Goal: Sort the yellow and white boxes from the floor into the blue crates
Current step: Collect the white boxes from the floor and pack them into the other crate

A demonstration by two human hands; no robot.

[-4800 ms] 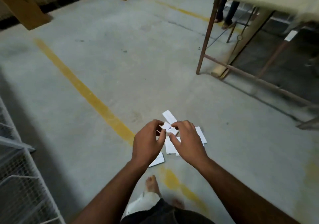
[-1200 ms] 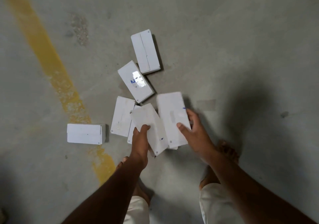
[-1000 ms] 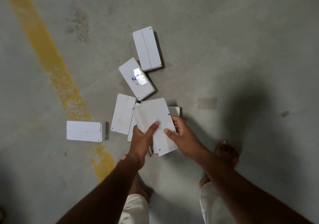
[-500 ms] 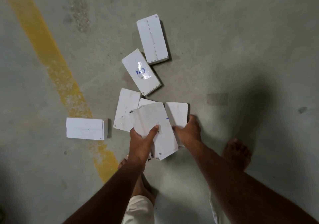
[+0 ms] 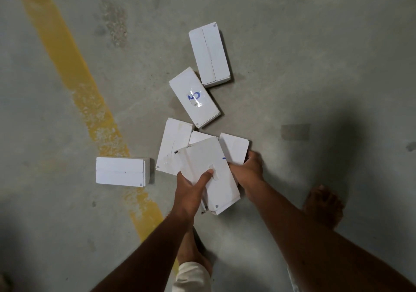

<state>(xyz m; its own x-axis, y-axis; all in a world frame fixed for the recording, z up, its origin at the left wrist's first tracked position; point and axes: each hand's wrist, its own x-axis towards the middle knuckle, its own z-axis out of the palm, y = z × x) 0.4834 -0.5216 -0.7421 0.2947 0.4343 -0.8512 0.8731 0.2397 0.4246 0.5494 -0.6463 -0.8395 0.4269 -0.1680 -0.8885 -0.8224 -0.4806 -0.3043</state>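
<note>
Several white boxes lie on the grey concrete floor. My left hand [image 5: 191, 184] grips a stack of white boxes [image 5: 211, 172], thumb pressed on the top one. My right hand [image 5: 248, 170] is wrapped round the near end of another white box [image 5: 234, 147] that lies on the floor beside the stack. A box with blue writing [image 5: 194, 97] and a plain box [image 5: 209, 55] lie further off. One more box [image 5: 173, 143] rests left of the stack, and one [image 5: 121, 172] lies alone at the left. No yellow boxes or blue crates are in view.
A worn yellow painted line [image 5: 74, 84] runs diagonally across the floor at the left. My bare feet [image 5: 324, 204] stand close behind the boxes. A grey tape patch [image 5: 295, 131] sits on the floor to the right.
The right hand let go of the stack's side and reached down to the box on the floor to its right. The left hand keeps holding the stack.
</note>
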